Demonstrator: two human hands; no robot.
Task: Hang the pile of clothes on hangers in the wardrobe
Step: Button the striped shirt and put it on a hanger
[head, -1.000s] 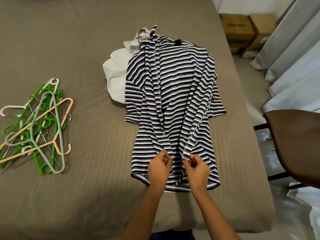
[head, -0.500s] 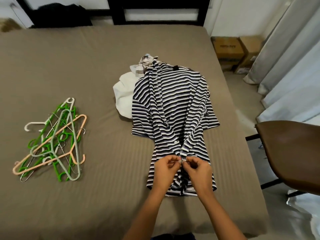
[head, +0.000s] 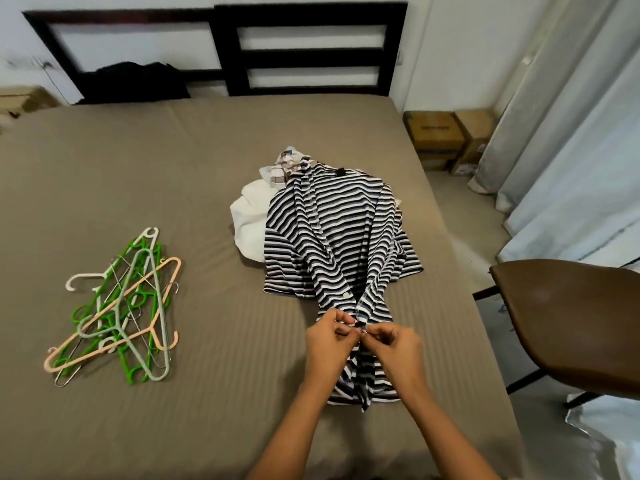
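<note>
Left hand (head: 329, 336), right hand (head: 391, 341) pinching striped shirt (head: 346, 230) placket, on bed (head: 138, 168)

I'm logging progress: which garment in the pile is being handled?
The black-and-white striped shirt: the left hand and right hand pinch its front edges. The white garment and checked garment lie untouched beneath.

Single head-worn wide-angle view, looking forward and down across the taupe-sheeted bed (head: 156, 174). Left hand (head: 327, 341) and right hand (head: 398, 348) sit nearest, lower centre; black-and-white striped knit shirt (head: 346, 216) mid-frame; black slatted headboard (head: 311, 14) farthest, along the top edge.
</note>
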